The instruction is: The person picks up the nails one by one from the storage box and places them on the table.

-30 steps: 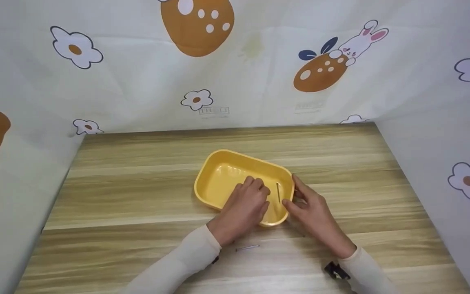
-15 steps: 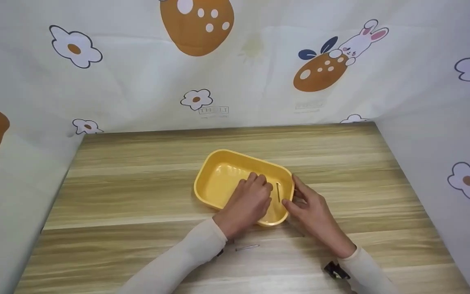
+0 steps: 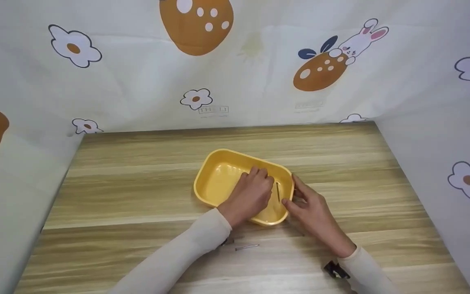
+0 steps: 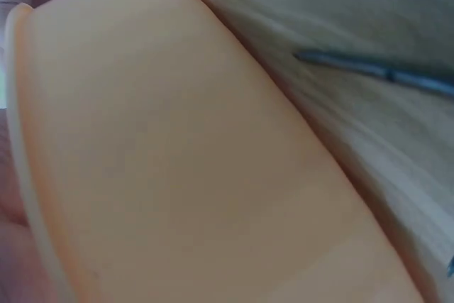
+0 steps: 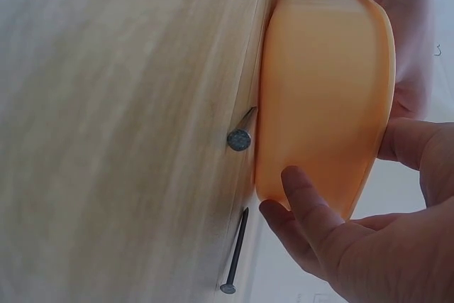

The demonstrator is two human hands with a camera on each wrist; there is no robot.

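A yellow plastic basin (image 3: 218, 157) with rounded corners stands on the table, and a dark nail (image 3: 278, 192) lies in its right end. My left hand (image 3: 249, 196) reaches over the near rim into the basin with its fingers bent. Its fingertips are hidden, so whether it pinches anything cannot be seen. My right hand (image 3: 314, 210) grips the basin's right end, thumb at the rim and fingers against the outer wall, as the right wrist view also shows. A silvery nail (image 3: 247, 247) lies on the table in front of the basin.
Beside the basin in the right wrist view, a nail (image 5: 239, 140) points its head at the camera, and a second nail (image 5: 234, 253) lies nearer. The wood-grain table (image 3: 129, 175) is enclosed by a patterned white sheet (image 3: 145, 81) behind and at the sides.
My left hand has moved a little away from me and to the right inside the basin. The right hand, the basin and the visible nails stay where they were.
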